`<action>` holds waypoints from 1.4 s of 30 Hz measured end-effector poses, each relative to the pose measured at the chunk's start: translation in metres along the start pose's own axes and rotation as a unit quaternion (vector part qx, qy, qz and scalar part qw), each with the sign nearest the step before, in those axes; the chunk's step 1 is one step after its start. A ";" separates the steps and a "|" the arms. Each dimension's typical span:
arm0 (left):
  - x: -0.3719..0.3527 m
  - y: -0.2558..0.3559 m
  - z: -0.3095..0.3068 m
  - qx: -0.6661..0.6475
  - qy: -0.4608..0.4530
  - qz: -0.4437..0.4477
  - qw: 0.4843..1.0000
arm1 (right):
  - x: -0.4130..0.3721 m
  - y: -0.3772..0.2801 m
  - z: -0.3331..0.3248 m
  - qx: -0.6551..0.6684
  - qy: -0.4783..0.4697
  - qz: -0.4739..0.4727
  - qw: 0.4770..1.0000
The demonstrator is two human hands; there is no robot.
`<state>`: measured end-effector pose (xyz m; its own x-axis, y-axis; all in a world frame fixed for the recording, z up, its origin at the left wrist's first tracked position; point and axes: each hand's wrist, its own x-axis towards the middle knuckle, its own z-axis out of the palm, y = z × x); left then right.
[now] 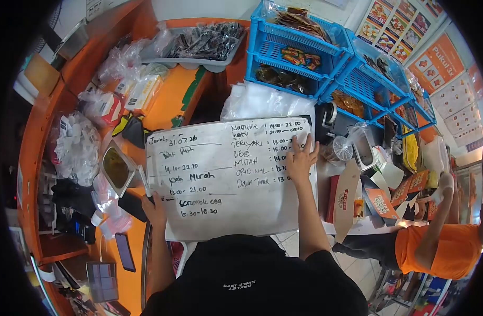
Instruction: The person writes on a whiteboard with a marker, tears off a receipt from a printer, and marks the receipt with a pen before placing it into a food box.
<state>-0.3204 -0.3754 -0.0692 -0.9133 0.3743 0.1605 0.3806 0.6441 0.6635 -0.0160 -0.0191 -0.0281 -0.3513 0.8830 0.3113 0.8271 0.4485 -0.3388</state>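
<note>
several blue trays (331, 68) beyond whiteboard (228, 181)

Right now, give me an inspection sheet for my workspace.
Surface: orange counter on the left, crowded.
Job's things: whiteboard with handwritten dates and times.
Clutter: smartphone, clear plastic bags, metal food container.
Hands: left hand at the whiteboard's left edge; right hand spread over writing on its right side.
Cables: thin white cord, apparently, above the tablet.
Surroundings: blue plastic baskets beyond the board; another person in an orange shirt, right.
</note>
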 end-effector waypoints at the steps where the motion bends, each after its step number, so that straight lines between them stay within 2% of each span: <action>1: 0.000 0.004 -0.002 -0.001 0.001 0.000 1.000 | -0.003 -0.007 0.000 0.017 -0.009 -0.001 1.000; 7: -0.001 0.003 0.000 -0.016 0.010 0.012 1.000 | -0.015 -0.047 0.005 0.050 -0.057 -0.028 0.997; 10: 0.000 0.004 -0.002 -0.001 0.012 0.011 1.000 | -0.012 -0.042 -0.002 0.056 -0.081 -0.037 0.994; 13: -0.001 0.010 -0.003 -0.017 0.010 0.002 1.000 | -0.006 -0.008 0.001 0.027 0.038 0.065 0.997; 17: -0.001 0.004 0.002 0.000 0.036 0.028 0.999 | -0.005 0.008 0.007 -0.019 0.019 0.088 0.996; 20: 0.000 0.004 0.002 0.005 0.032 0.034 0.999 | -0.013 -0.012 0.007 0.012 0.014 0.065 0.998; 24: 0.002 0.016 -0.005 -0.039 0.006 0.017 0.999 | -0.024 -0.046 0.005 0.052 -0.047 0.025 0.997; 28: -0.012 0.027 -0.002 0.014 0.073 0.019 0.997 | -0.031 -0.059 -0.006 0.076 -0.084 -0.004 0.994; 30: -0.019 0.048 -0.001 0.074 0.149 0.088 0.982 | -0.032 -0.058 -0.008 0.264 -0.017 -0.016 0.964; 31: -0.022 0.053 -0.001 -0.042 0.075 0.036 0.996 | -0.033 -0.067 -0.009 0.382 0.019 0.020 0.924; 32: -0.026 0.066 -0.002 -0.147 -0.007 -0.008 0.989 | -0.035 -0.073 -0.016 0.385 0.011 0.017 0.923; 33: -0.032 0.078 -0.003 -0.252 -0.086 -0.051 0.963 | -0.036 -0.078 -0.026 0.491 -0.109 0.072 0.862; 34: -0.040 0.066 0.013 -0.240 -0.133 0.029 0.961 | -0.038 -0.084 -0.034 0.579 -0.226 0.127 0.773; 35: -0.047 0.056 0.030 -0.226 -0.179 0.111 0.951 | -0.047 -0.097 -0.039 0.604 -0.240 0.049 0.759; 36: -0.053 0.101 0.015 -0.227 -0.206 0.137 0.942 | -0.058 -0.098 -0.033 0.580 -0.314 -0.037 0.751; 37: -0.055 0.152 -0.007 -0.230 -0.235 0.164 0.930 | -0.066 -0.107 -0.042 0.557 -0.373 -0.083 0.737; 38: -0.050 0.166 -0.015 -0.231 -0.236 0.165 0.929 | -0.073 -0.109 -0.044 0.556 -0.372 -0.083 0.739; 40: -0.044 0.185 -0.021 -0.131 -0.321 0.389 0.854 | -0.085 -0.113 -0.048 0.559 -0.483 -0.037 0.673; 41: -0.045 0.189 -0.023 -0.134 -0.326 0.396 0.848 | -0.090 -0.117 -0.051 0.558 -0.481 -0.035 0.675; 42: -0.045 0.191 -0.023 -0.136 -0.328 0.397 0.847 | -0.094 -0.124 -0.056 0.562 -0.458 0.105 0.681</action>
<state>-0.2100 -0.2843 0.0672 -0.0752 0.9642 0.2543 0.7073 -0.1282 0.6952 -0.0613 -0.1656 0.0343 -0.8288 0.4297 -0.3584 0.2231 -0.3336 -0.9159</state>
